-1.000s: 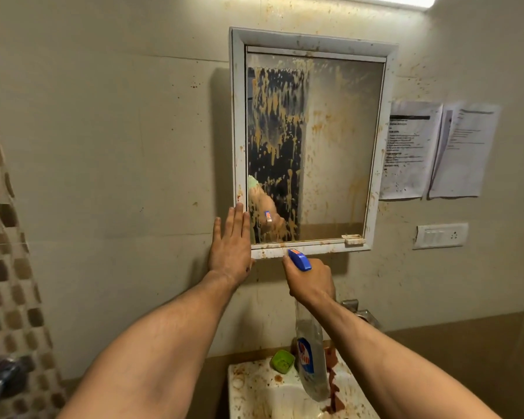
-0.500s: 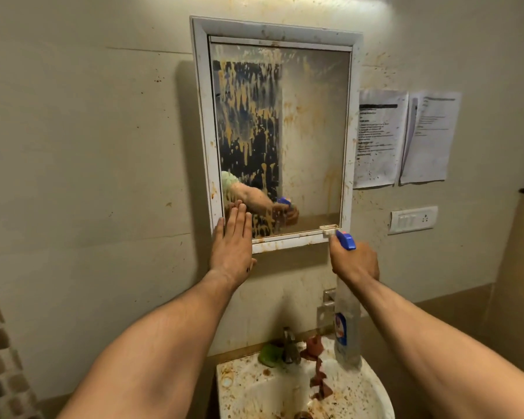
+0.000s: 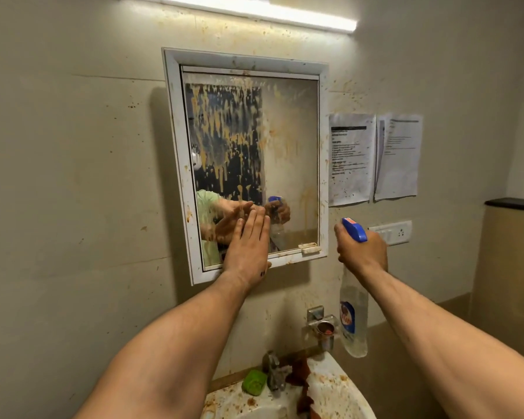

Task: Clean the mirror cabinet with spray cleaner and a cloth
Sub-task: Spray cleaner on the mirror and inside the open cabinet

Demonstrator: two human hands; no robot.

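Observation:
A white-framed mirror cabinet (image 3: 176,152) hangs on the wall, its glass streaked with brown-orange drips. My left hand (image 3: 247,249) lies flat with straight fingers on the lower glass and bottom frame. To the right of the cabinet, my right hand (image 3: 360,251) grips the neck of a clear spray bottle (image 3: 353,316) with a blue trigger head. The bottle hangs below my fist, apart from the cabinet. A small white handle (image 3: 310,247) sits at the door's lower right corner. A dark red-brown cloth (image 3: 303,385) lies on the basin.
A stained white washbasin (image 3: 345,388) with a tap (image 3: 274,373) and a green soap (image 3: 254,382) sits below. Two printed sheets (image 3: 372,158) and a switch plate (image 3: 394,232) are on the wall at right. A tube light (image 3: 254,12) runs above.
My left hand slid from the cabinet's lower left corner onto the lower glass. My right hand moved right with the bottle, from under the cabinet to beside its lower right corner.

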